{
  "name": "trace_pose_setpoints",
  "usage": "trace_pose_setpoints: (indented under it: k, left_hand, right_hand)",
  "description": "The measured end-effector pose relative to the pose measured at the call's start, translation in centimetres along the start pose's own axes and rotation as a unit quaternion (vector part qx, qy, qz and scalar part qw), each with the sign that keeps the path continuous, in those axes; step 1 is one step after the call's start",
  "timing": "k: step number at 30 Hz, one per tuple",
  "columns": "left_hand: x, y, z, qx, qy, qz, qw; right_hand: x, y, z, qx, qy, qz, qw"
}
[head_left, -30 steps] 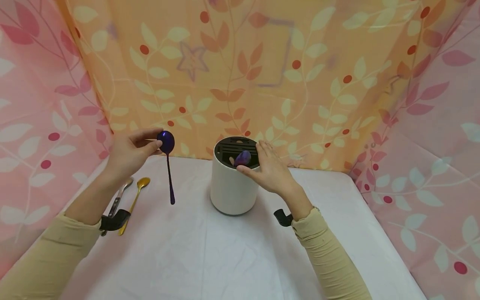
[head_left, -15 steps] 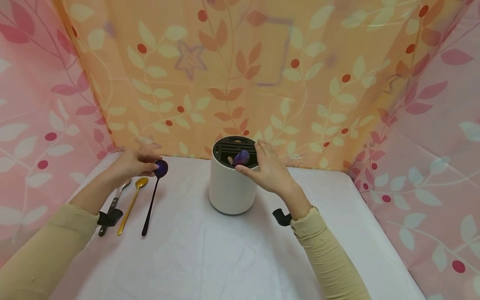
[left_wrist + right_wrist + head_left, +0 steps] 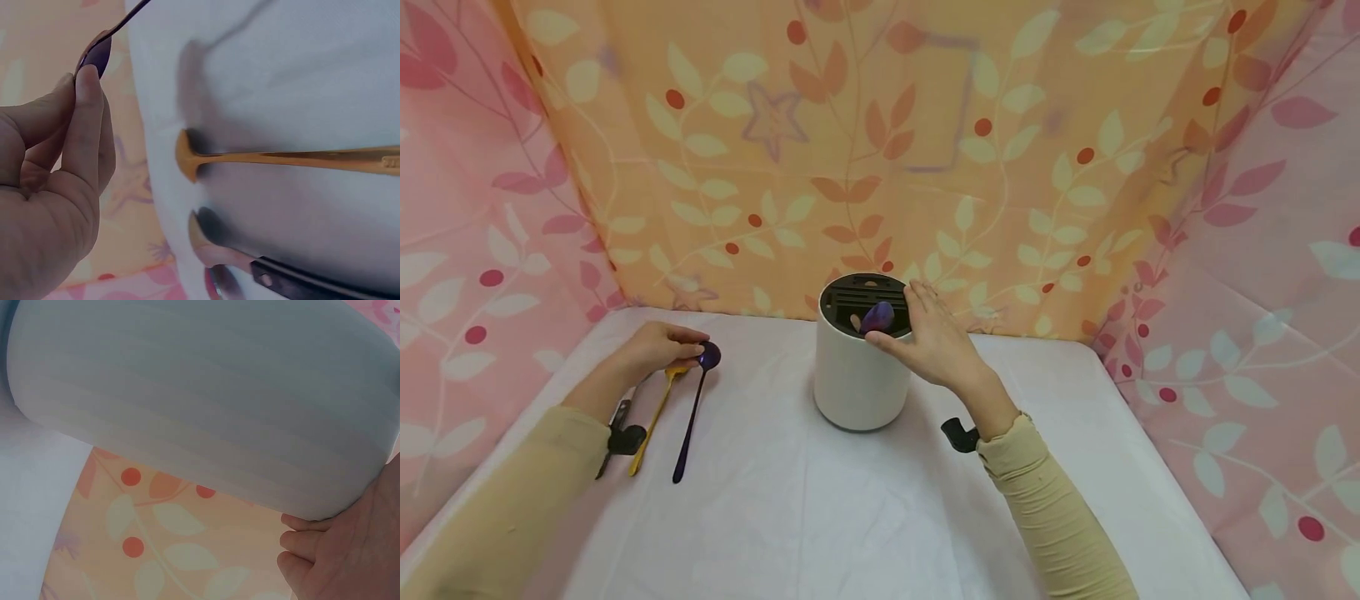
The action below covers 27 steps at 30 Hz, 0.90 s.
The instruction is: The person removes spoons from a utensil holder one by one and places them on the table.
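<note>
My left hand (image 3: 651,350) pinches a dark purple spoon (image 3: 691,425) by its bowl, its long handle pointing toward me. In the left wrist view, thumb and fingertips meet at that bowl (image 3: 99,55), and its shadow lies apart on the cloth. Beside it lies a gold spoon (image 3: 262,158), then a spoon with a black riveted handle (image 3: 300,281). My right hand (image 3: 943,346) rests against the right rim of a white cylindrical utensil holder (image 3: 859,383), fingers extended along the side and thumb at the front edge. A purple spoon bowl (image 3: 877,317) sticks up from its black slotted top.
A white cloth (image 3: 850,517) covers the table. Orange patterned fabric (image 3: 820,167) stands behind, with pink leafy fabric on both sides. Another shiny bowl (image 3: 219,284) shows partly at the bottom of the left wrist view.
My left hand has lowered the purple spoon from upright in the air down and leftward beside the gold spoon, its handle swinging toward me. My right hand has stayed on the holder.
</note>
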<state>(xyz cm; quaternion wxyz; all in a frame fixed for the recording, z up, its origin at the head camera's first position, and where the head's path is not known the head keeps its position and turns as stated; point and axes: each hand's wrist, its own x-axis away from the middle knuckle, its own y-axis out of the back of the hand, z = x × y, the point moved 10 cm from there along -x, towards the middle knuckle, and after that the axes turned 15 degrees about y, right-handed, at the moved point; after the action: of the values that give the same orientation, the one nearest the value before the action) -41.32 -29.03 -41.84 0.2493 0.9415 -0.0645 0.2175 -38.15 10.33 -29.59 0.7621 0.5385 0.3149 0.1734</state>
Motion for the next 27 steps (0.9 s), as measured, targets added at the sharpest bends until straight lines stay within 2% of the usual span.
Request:
trace_pose_setpoints:
  k: [6, 12, 17, 21, 25, 27]
  left_hand:
    - [-1.2, 0.2, 1.2, 0.036, -0.009, -0.012, 0.9992]
    - [-2.1, 0.1, 2.4, 0.017, -0.003, -0.037, 0.9992]
    - [-2.5, 0.0, 2.9, 0.006, -0.004, -0.057, 0.9983]
    - [-2.5, 0.1, 2.6, -0.032, -0.022, -0.088, 0.9953]
    - [-2.5, 0.4, 2.3, -0.091, -0.047, -0.128, 0.9865]
    - [-2.5, 0.3, 2.2, -0.107, -0.054, -0.137, 0.9833]
  right_hand:
    - [-0.1, 0.0, 0.0, 0.001, -0.002, 0.002, 1.0]
    - [-0.2, 0.0, 0.0, -0.002, -0.004, 0.002, 1.0]
    - [-0.1, -0.1, -0.1, 0.0, -0.006, 0.004, 1.0]
    - [-0.1, -0.1, -0.1, 0.001, -0.004, 0.002, 1.0]
    - [-0.1, 0.0, 0.0, 0.001, 0.0, -0.002, 1.0]
    - [-0.1, 0.0, 0.0, 0.002, 0.001, -0.003, 1.0]
